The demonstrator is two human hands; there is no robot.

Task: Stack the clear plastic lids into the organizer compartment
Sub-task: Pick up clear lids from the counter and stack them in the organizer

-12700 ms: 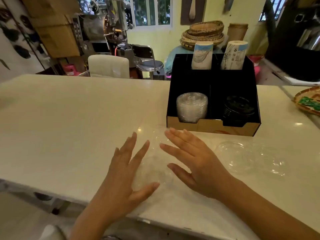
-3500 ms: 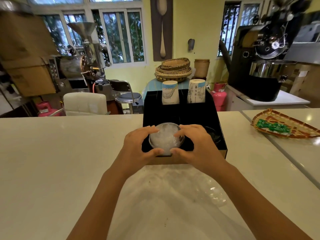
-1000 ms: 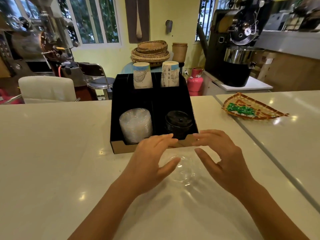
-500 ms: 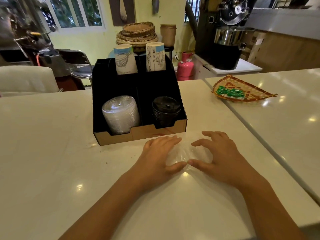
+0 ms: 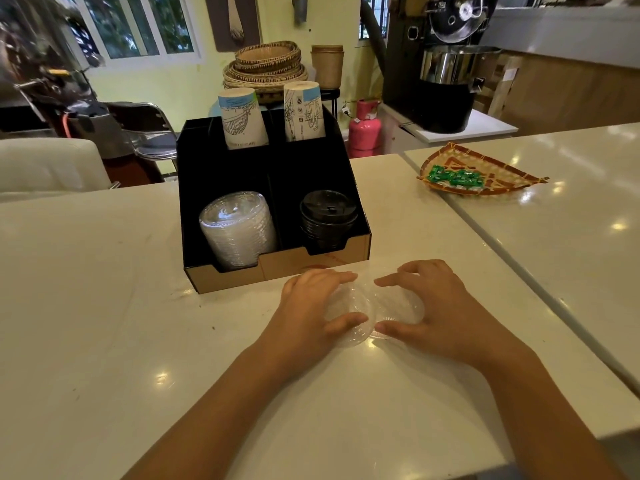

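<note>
White countertop (image 5: 104, 306) carries a black organizer (image 5: 277, 271) whose near-left compartment already holds a tall stack of clear lids (image 5: 239, 230). Two loose lids (image 5: 374, 308) lie just in front, the left hand (image 5: 311, 310) and right hand (image 5: 436, 306) curled loosely around one each, apparently the last. Black lids (image 5: 327, 216) fill the neighbouring compartment; nothing blocks the way.

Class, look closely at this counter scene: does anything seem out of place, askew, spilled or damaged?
Nothing looks spilled or damaged. The only things out of place are two clear lids lying loose on the counter between the left hand and right hand, not yet with the lid stack in the organizer.
</note>
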